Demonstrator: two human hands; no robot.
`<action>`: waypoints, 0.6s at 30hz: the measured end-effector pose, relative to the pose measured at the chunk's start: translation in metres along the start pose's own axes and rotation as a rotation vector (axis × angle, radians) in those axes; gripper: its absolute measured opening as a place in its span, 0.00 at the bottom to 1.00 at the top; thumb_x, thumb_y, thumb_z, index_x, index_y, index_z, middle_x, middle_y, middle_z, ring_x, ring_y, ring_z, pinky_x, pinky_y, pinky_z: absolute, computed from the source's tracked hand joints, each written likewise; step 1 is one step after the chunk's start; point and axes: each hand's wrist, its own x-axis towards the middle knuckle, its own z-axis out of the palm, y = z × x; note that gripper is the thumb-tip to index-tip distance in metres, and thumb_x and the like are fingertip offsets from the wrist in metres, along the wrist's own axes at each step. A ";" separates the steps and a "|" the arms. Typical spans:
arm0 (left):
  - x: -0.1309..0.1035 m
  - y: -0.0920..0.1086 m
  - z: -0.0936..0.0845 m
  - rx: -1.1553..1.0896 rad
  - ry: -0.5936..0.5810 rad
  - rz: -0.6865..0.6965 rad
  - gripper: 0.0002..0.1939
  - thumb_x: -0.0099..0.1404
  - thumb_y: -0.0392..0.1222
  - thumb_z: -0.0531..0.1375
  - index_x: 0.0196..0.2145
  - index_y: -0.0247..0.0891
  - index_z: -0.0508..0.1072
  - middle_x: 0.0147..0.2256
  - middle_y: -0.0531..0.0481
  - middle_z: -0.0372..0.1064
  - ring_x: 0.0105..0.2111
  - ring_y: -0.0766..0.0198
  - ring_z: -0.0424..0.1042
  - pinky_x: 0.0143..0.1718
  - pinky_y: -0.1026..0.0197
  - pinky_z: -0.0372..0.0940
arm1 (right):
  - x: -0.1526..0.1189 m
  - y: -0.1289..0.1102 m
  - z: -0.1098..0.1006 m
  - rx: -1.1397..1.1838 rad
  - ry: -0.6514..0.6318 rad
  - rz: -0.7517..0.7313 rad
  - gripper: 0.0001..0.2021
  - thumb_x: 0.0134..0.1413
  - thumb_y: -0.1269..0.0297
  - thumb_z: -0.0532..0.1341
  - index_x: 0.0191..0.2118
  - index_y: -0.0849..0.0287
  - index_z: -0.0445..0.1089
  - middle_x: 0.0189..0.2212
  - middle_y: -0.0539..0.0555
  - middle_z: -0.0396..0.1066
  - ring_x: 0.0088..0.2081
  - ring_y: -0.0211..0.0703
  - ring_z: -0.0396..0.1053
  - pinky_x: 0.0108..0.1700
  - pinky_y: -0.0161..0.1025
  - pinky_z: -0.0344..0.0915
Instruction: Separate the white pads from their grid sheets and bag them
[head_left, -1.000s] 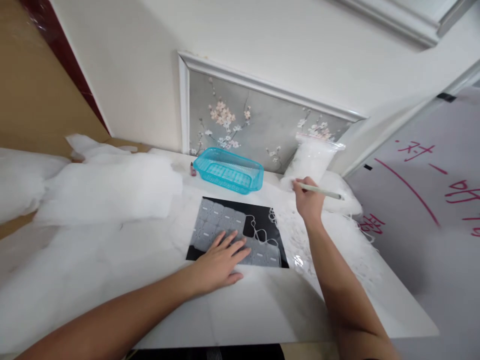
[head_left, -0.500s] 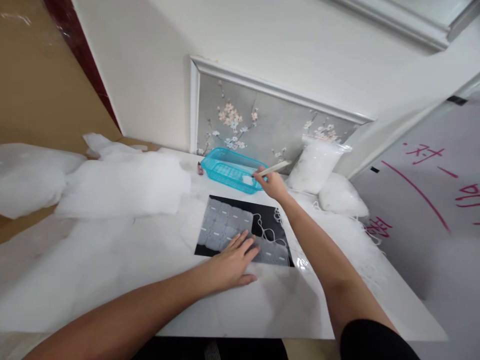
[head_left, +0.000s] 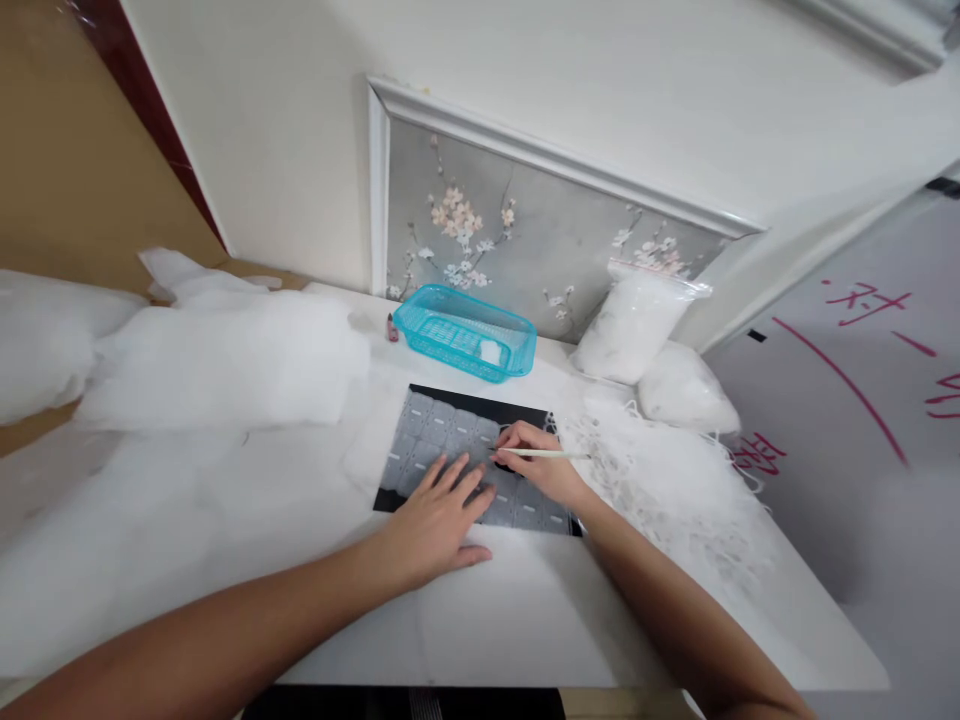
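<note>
The left hand (head_left: 437,525) lay spread flat on a patterned grey sheet (head_left: 420,440). The right hand (head_left: 546,468) pinched a slim pale tool (head_left: 541,453) over it.

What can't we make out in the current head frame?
Head view, all:
Grey sheet beneath the left hand: hidden by that hand.
Thin tool in the right hand: tip too small to tell if it touches the sheet.
White piece in the blue basket: too small to identify.
Whiteboard writing: cut off by right edge.
</note>
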 end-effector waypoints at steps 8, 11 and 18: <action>0.010 -0.003 -0.004 -0.011 0.028 0.042 0.30 0.61 0.57 0.62 0.54 0.35 0.66 0.57 0.34 0.57 0.60 0.44 0.56 0.59 0.45 0.52 | -0.001 -0.011 -0.008 -0.082 -0.126 -0.098 0.05 0.53 0.70 0.60 0.28 0.60 0.65 0.39 0.55 0.72 0.41 0.42 0.70 0.44 0.41 0.65; 0.012 -0.003 -0.006 -0.002 0.014 0.046 0.29 0.61 0.56 0.62 0.53 0.36 0.67 0.56 0.35 0.58 0.58 0.44 0.56 0.58 0.46 0.54 | 0.000 -0.013 -0.007 -0.106 -0.139 -0.103 0.05 0.52 0.72 0.60 0.28 0.60 0.64 0.38 0.54 0.72 0.41 0.42 0.70 0.44 0.40 0.65; 0.010 -0.004 -0.003 -0.027 0.019 0.046 0.28 0.63 0.56 0.60 0.55 0.36 0.66 0.57 0.36 0.56 0.60 0.44 0.54 0.60 0.43 0.51 | -0.002 -0.012 -0.004 -0.205 -0.131 -0.152 0.06 0.55 0.72 0.58 0.29 0.59 0.61 0.40 0.54 0.71 0.42 0.42 0.70 0.44 0.40 0.66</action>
